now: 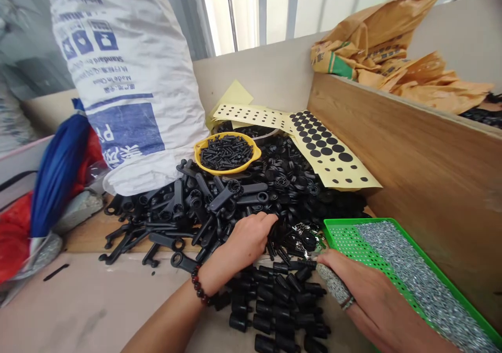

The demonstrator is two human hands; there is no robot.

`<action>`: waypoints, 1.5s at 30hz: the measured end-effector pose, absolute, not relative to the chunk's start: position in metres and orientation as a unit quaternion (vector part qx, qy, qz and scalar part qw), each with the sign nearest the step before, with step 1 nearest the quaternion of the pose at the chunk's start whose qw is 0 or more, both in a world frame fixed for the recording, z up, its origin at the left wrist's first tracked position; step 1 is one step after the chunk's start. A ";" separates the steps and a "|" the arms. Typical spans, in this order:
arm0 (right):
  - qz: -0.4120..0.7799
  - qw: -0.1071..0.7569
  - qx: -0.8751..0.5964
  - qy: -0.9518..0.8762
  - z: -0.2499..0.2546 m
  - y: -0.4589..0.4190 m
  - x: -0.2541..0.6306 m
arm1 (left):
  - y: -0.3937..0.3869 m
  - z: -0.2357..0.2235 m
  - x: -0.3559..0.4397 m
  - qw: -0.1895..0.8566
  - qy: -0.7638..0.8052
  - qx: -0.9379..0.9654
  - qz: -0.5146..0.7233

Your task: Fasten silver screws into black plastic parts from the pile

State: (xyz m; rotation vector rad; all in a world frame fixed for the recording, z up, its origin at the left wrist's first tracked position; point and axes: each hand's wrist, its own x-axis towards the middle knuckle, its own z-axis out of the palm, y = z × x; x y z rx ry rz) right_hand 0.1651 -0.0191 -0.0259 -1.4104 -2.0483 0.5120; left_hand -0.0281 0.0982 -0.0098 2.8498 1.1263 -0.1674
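My left hand [248, 239], with a beaded bracelet on the wrist, reaches into the heap of black plastic parts [278, 178]. Its fingers are curled down together and their tips are hidden. My right hand [363, 285] wears a grey speckled sleeve [332, 284] on what looks like the thumb. Thumb and forefinger press together beside small shiny metal clips [306, 238]; anything between them is too small to make out. Below both hands, short black cylindrical parts [264, 307] lie in rough rows on the table.
A green perforated tray [341, 232] holds small silver metal pieces at the right. Behind the hands are black lever arms [223, 196], a yellow basket [197, 157] of black screw-like parts and sticker sheets [345, 172]. A white sack [145, 81], blue umbrella [58, 170] and wooden partition [408, 133] surround them.
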 end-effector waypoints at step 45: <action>0.213 0.338 -0.478 -0.782 -0.022 -0.033 0.162 | 0.034 -0.007 -0.026 0.460 0.307 0.787 0.274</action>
